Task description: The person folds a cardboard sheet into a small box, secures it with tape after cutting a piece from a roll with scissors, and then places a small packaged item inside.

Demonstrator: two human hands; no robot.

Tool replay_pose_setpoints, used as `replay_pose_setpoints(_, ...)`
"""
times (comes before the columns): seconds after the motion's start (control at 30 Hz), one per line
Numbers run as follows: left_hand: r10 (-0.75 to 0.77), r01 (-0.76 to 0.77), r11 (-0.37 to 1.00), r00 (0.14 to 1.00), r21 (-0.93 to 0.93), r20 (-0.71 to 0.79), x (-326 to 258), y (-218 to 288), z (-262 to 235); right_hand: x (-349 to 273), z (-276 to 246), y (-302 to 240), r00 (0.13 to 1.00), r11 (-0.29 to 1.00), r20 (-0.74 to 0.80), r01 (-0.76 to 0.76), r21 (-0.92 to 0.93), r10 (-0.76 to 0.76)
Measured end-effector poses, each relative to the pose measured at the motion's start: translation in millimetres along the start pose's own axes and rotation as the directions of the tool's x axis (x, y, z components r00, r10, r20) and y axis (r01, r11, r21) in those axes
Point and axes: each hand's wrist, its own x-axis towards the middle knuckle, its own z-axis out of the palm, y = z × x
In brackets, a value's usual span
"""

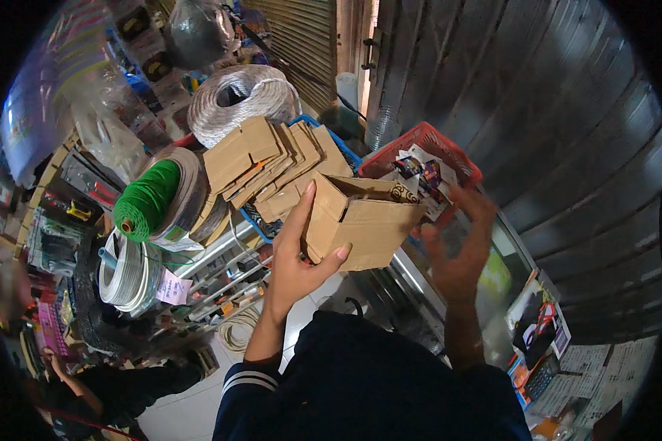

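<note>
My left hand grips a small open brown cardboard box, thumb under its lower edge and fingers up its left side. My right hand is spread just right of the box, fingers apart, touching or nearly touching its right end; I cannot tell which. Behind the box lies a stack of flattened cardboard box blanks. A red plastic basket holding small printed packets stands just beyond my right hand.
A green twine spool, a large coil of pale rope and white cord coils crowd the left. A blue crate sits under the blanks. Corrugated metal shutter on the right. Another person crouches at lower left.
</note>
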Motion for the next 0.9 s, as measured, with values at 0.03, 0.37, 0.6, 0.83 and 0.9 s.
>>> replay_pose_setpoints(0.03,-0.016,0.016,1.000,1.000,0.014,0.025,-0.7,1.9,0.3,7.3,-9.1,-5.0,0.998,0.999,0.045,0.036,-0.002,-0.036)
replay_pose_setpoints(0.37,-0.013,-0.034,0.978,0.975,0.205,0.222,-19.4,6.9,4.6,11.3,5.4,-1.9,0.911,0.974,0.412,-0.072,0.214,-0.023)
replay_pose_setpoints(0.6,-0.134,0.085,0.980,0.953,0.182,0.273,-27.4,-10.9,21.3,-24.8,13.1,23.0,0.974,0.999,0.221,0.036,0.035,-0.043)
replay_pose_setpoints(0.83,-0.448,0.542,0.840,0.732,-0.040,0.513,-69.6,-58.4,54.5,-109.2,30.2,63.5,0.982,0.962,0.124,-0.110,-0.250,0.145)
replay_pose_setpoints(0.9,-0.477,0.605,0.795,0.668,-0.044,0.571,-89.0,-83.8,55.3,-122.6,32.9,68.0,0.928,0.923,0.090,-0.342,-0.177,0.361)
